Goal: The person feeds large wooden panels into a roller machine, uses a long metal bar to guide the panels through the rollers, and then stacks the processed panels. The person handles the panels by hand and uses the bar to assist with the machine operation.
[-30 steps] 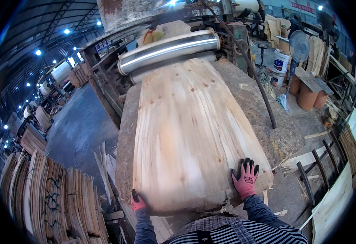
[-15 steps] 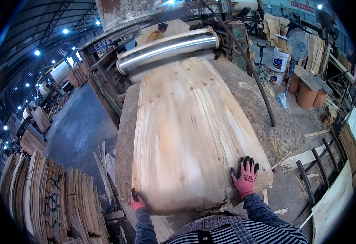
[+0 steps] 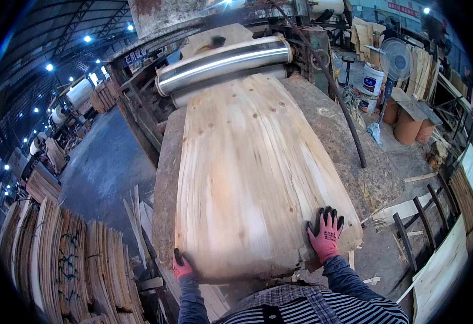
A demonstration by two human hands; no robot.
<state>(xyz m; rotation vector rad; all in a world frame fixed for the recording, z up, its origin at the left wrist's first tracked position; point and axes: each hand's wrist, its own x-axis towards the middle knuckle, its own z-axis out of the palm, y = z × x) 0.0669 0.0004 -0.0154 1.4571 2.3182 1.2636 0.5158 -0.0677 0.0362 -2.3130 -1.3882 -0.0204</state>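
Observation:
A long pale sheet of wood veneer (image 3: 242, 178), with several brown knots and streaks, lies in front of me on a worn, rough-topped table (image 3: 366, 178). Its far end reaches the shiny metal roller (image 3: 225, 63). My left hand (image 3: 182, 266), in a pink glove with black fingertips, grips the sheet's near left corner; part of its fingers is hidden at the edge. On the near right part of the sheet, my right hand (image 3: 326, 233), gloved the same way, rests flat with its fingers stretched out.
Bundled veneer stacks (image 3: 74, 264) stand at the lower left. A dark metal bar (image 3: 339, 97) slants down along the table's right side. Farther right are a standing fan (image 3: 396, 60), a white bucket (image 3: 372, 80) and brown drums (image 3: 407, 127). Someone's head (image 3: 217, 41) shows blurred behind the roller.
The person behind the roller has shifted lower and is now mostly hidden. My hands and the veneer sheet stay almost exactly where they were.

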